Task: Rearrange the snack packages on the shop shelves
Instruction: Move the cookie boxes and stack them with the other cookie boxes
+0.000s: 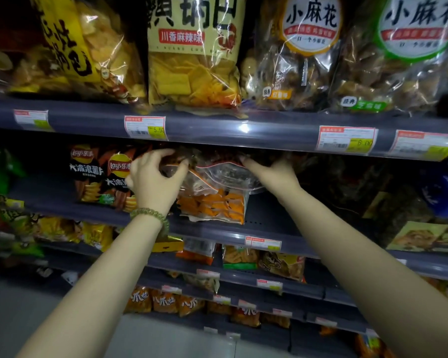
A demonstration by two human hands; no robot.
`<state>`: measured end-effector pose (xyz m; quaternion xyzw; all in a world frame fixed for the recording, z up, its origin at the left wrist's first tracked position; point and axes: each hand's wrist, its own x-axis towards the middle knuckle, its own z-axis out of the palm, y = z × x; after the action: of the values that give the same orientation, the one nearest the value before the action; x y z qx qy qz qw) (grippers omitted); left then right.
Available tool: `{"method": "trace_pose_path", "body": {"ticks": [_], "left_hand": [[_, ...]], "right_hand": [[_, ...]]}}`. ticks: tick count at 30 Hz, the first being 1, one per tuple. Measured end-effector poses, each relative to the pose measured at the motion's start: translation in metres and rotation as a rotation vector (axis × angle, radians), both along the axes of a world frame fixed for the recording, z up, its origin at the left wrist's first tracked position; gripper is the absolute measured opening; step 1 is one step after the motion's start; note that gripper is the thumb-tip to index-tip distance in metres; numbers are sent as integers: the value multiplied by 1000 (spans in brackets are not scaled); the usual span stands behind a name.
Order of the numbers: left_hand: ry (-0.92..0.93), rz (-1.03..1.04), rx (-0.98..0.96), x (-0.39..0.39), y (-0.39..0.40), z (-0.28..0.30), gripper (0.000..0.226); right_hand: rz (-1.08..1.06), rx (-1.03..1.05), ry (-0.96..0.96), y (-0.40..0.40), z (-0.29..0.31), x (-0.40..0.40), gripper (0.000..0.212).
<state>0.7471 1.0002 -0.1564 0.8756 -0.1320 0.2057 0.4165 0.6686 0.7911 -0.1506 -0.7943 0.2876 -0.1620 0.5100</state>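
Observation:
A clear snack bag of orange chips [212,202] stands on the second shelf [269,236], its top tucked under the shelf above. My left hand [155,182], with a green bead bracelet on the wrist, grips the bag's upper left corner. Over on the bag's upper right edge, my right hand [272,174] lies with fingers pressed on the plastic. Two black Lay's chip bags [101,177] stand just left of my left hand.
The top shelf [217,127] holds large yellow chip bags [194,52] and clear bags of brown twists [303,55], with price tags along its rail. Dark packages [347,187] and a blue bag [445,195] sit at the right. Lower shelves carry several small orange and yellow packs.

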Motion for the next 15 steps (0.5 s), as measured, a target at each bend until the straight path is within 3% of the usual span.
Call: {"method": "trace_pose_path", "body": {"ticks": [5, 11, 15], "left_hand": [[154, -35, 59, 5, 4, 3, 52], [204, -201, 31, 6, 29, -5, 65], [276, -182, 82, 10, 34, -16, 92]], "right_hand": [[36, 245, -106, 0, -4, -5, 78], [13, 278, -187, -5, -9, -24, 93], [15, 249, -129, -5, -20, -37, 105]]}}
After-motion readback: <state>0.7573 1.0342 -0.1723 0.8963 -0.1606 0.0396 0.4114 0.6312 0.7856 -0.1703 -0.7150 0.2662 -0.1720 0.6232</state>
